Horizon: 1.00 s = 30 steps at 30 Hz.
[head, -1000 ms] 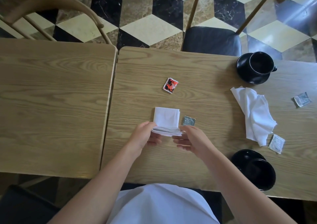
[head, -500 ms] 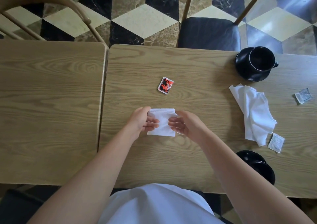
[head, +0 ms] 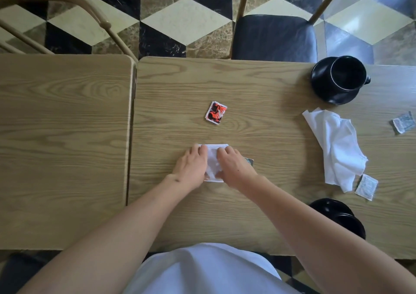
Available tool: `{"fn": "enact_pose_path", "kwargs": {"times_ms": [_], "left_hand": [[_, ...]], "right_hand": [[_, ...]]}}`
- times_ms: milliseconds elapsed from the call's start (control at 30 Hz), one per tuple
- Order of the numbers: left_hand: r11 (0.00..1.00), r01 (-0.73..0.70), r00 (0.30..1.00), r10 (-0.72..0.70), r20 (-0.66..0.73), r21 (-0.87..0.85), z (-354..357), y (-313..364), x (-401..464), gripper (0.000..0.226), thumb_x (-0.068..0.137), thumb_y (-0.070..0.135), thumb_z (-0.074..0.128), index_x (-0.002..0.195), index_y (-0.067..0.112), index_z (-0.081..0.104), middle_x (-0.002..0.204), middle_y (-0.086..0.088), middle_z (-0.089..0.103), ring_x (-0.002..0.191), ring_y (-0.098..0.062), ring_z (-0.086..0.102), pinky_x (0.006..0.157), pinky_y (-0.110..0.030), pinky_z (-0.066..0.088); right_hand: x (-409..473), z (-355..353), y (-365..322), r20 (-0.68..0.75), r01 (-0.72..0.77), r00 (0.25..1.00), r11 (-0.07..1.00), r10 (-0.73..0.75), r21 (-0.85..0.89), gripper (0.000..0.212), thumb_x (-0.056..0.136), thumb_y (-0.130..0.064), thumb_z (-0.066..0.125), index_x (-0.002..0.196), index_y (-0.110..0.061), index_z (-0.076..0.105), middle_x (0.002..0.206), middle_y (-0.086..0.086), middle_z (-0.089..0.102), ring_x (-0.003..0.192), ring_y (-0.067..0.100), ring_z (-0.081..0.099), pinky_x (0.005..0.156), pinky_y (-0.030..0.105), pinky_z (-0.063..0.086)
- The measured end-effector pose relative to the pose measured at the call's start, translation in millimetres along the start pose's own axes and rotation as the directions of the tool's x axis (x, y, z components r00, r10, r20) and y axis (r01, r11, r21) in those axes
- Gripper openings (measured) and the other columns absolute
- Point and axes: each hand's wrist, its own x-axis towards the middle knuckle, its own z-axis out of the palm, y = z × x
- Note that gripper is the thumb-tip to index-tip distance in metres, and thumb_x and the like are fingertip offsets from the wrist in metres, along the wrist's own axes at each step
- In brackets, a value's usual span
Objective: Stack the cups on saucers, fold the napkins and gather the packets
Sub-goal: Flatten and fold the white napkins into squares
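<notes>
Both hands are flat, palms down, on a small folded white paper napkin (head: 212, 162): the left hand (head: 191, 166) covers its left side and the right hand (head: 234, 167) its right, fingers spread and pressing rather than gripping. The napkin's long axis runs away from the person, with a neat stacked edge at the far end.

It all sits on a light oak-grain wooden table (head: 258, 118), with a second matching table (head: 65, 136) butted against its left edge. The floor is cube-pattern marble tile in black, cream and brown, and two wooden chairs stand at the far side (one has a black padded seat (head: 273, 38)).

Counting from the folded napkin:
- Two napkins in total; the other is a crumpled white one (head: 335, 147) well to the right, lying diagonally.
- Four packets: a red-and-black one (head: 215, 112) just beyond the napkin, a greyish one (head: 249, 161) peeking out by the right hand, a white one (head: 366, 186) touching the crumpled napkin's near corner, and a silvery one (head: 403, 123) far right.
- Two black cups: one black mug on a black saucer (head: 340, 78) far right, handle pointing right, and a second black cup-and-saucer (head: 337, 216) near right, partly hidden by the forearm.
</notes>
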Motion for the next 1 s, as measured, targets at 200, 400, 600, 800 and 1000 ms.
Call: {"fn": "enact_pose_path", "kwargs": {"times_ms": [200, 400, 600, 800, 1000], "left_hand": [[0.997, 0.079, 0.997, -0.079, 0.025, 0.012, -2, 7, 15, 0.072, 0.08, 0.018, 0.081, 0.133, 0.005, 0.034, 0.136, -0.015, 0.042, 0.121, -0.034, 0.055, 0.095, -0.04, 0.047], [0.876, 0.269, 0.913, -0.364, -0.185, -0.4, 4, 0, -1, 0.036, 0.082, 0.025, 0.074, 0.108, 0.012, 0.053, 0.118, -0.011, 0.055, 0.108, -0.036, 0.058, 0.083, -0.043, 0.049], [0.397, 0.434, 0.795, -0.592, 0.136, -0.809, 20, -8, -23, 0.02, 0.084, 0.027, 0.076, 0.094, 0.013, 0.065, 0.088, 0.0, 0.064, 0.086, -0.023, 0.059, 0.067, -0.031, 0.043], [0.328, 0.338, 0.861, -0.486, 0.149, -0.882, 16, -7, -41, 0.012, 0.085, 0.018, 0.071, 0.077, 0.014, 0.062, 0.072, -0.003, 0.064, 0.072, -0.021, 0.055, 0.061, -0.032, 0.036], [0.191, 0.268, 0.95, -0.212, 0.227, -0.944, 28, 2, -79, 0.035, 0.083, 0.02, 0.079, 0.113, 0.009, 0.066, 0.11, -0.007, 0.074, 0.104, -0.026, 0.067, 0.096, -0.039, 0.05]], "right_hand": [[24, -4, -2, 0.051, -0.012, 0.999, 0.995, 0.017, -0.094, 0.052, 0.077, -0.015, 0.074, 0.12, -0.006, 0.047, 0.12, 0.013, 0.052, 0.112, 0.032, 0.053, 0.094, 0.033, 0.039], [11, -16, 9, -0.224, -0.103, 0.966, 0.986, 0.131, 0.13, 0.035, 0.082, -0.021, 0.075, 0.112, -0.014, 0.057, 0.111, 0.008, 0.057, 0.104, 0.034, 0.055, 0.077, 0.039, 0.047], [10, -25, 4, -0.125, -0.335, 0.927, 0.93, 0.354, 0.154, 0.051, 0.081, -0.037, 0.077, 0.122, -0.017, 0.055, 0.123, 0.006, 0.057, 0.119, 0.032, 0.047, 0.094, 0.042, 0.04], [-7, -29, -10, 0.003, -0.342, 0.935, 0.899, 0.355, 0.272, 0.037, 0.086, -0.029, 0.071, 0.12, -0.02, 0.062, 0.121, 0.008, 0.058, 0.116, 0.031, 0.051, 0.09, 0.038, 0.042], [-78, -23, -16, -0.036, -0.29, 0.916, 0.724, 0.399, 0.625, 0.026, 0.081, -0.02, 0.075, 0.079, -0.016, 0.05, 0.073, -0.002, 0.047, 0.068, 0.017, 0.043, 0.056, 0.031, 0.028]]}}
